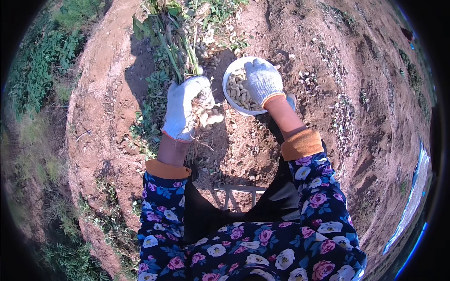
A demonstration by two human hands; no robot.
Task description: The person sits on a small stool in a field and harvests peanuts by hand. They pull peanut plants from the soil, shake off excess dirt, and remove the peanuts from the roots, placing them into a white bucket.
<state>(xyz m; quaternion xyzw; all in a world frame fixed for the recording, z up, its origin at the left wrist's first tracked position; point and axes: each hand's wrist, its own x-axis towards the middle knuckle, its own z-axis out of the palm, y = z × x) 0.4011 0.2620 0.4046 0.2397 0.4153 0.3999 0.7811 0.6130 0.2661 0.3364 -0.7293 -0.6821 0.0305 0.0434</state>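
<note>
My left hand (185, 107), in a white knit glove, grips a bunch of peanut plants (181, 52) near their roots. Green stems stretch away above the fist, while peanut pods (210, 116) and thin roots hang out on its right side. To the right stands a white plastic bucket (226, 89) partly filled with loose peanuts (239, 93). Over the bucket's right half is my gloved right hand (263, 80), back upward and fingers toward the far rim. Its palm is hidden, so I cannot tell whether it holds any pods.
More pulled peanut plants (219, 14) lie on the soil beyond the bucket. Leafy litter (153, 91) is under my left hand. A metal frame (240, 189) shows between my legs. Green growth (45, 66) borders the bare soil (102, 70) at left.
</note>
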